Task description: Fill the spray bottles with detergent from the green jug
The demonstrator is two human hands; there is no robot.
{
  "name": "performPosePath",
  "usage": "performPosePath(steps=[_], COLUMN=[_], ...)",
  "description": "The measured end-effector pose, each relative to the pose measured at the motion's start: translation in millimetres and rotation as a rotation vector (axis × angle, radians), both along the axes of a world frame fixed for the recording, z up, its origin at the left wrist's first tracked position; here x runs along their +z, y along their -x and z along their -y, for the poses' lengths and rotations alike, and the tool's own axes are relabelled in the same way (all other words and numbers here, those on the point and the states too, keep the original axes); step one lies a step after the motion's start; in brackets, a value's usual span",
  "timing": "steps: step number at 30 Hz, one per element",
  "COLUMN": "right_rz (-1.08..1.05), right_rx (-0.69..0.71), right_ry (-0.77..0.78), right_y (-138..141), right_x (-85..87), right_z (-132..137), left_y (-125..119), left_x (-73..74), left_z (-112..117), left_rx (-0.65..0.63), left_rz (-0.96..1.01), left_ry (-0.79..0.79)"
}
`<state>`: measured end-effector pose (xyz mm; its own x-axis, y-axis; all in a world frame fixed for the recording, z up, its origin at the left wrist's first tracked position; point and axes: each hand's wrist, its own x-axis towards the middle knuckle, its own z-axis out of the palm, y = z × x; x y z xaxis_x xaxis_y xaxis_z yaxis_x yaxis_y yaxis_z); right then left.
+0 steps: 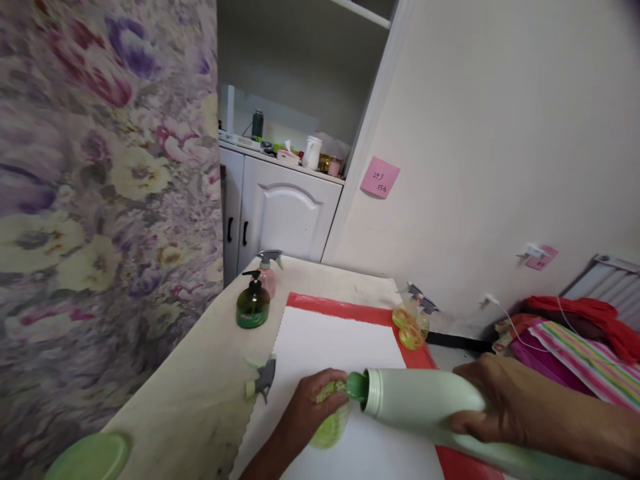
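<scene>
My left hand [320,403] is closed round the neck of a small translucent yellow-green bottle [330,430], its sprayer head off. In my right hand [493,400] lies a large pale green bottle [420,397], tipped nearly flat with its threaded mouth facing left. A green spout [357,386] sticks out of that mouth and meets the small bottle's top. Whether liquid flows there I cannot tell. A grey trigger sprayer head [263,380] with a pale green collar rests on the table left of my left hand.
A dark green pump bottle [253,307] and a pink spray bottle [269,277] stand at the table's left edge. Yellow spray bottles [411,327] stand at the right by the wall. White paper [335,337] lies over a red sheet [330,305]. A green round lid [93,457] is at lower left.
</scene>
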<state>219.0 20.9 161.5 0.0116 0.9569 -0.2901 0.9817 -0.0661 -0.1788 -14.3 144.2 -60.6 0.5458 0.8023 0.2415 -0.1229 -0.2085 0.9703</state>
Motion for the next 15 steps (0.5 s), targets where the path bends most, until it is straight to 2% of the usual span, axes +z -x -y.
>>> performPosePath(steps=[8,15], right_rz=[0.046,0.002], right_rx=[-0.016,-0.003], right_ry=[0.038,-0.007], right_y=[1.0,-3.9], right_x=[-0.2,-2.5], right_z=[1.6,1.5], left_y=[-0.2,0.1], left_x=[0.4,1.2], left_z=[0.0,-0.3], left_rx=[-0.009,-0.006], left_rz=[0.002,-0.008], left_ry=[0.011,0.009])
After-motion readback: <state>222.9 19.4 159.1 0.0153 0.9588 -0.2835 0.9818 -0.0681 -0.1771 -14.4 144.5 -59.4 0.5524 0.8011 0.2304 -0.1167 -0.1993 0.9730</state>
